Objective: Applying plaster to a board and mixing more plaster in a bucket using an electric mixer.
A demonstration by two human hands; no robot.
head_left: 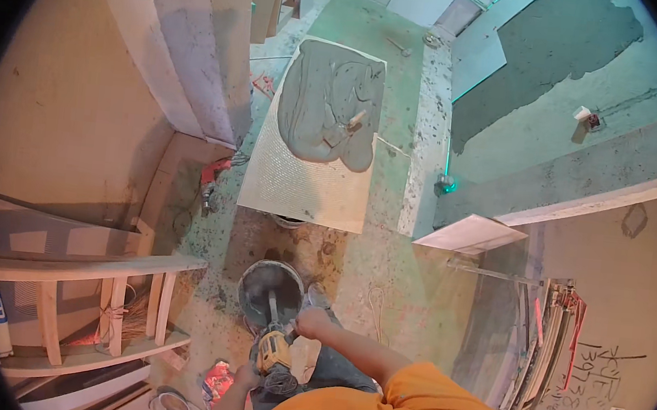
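A yellow mixing drill (276, 354) is held in front of me, its shaft running down into a dark bucket (243, 285). Wet grey material lies inside the bucket, and the end of the shaft is hidden in it. My left hand (247, 377) is closed at the drill's rear left side, fingers partly hidden. On the other side, close to the bucket's rim, my right hand (314, 323) is closed around what looks like the drill's side handle. Beyond the bucket, a large tile (306, 195) carries a thick grey spread of mortar (332, 87), with a trowel (343, 130) lying on it.
A red power tool (212, 180) lies left of the tile. At lower left is a wooden ladder-like frame (101, 266). A pale tile (472, 234) juts out at right, below a device with green light (445, 185). Long strips (548, 345) lean at the right wall.
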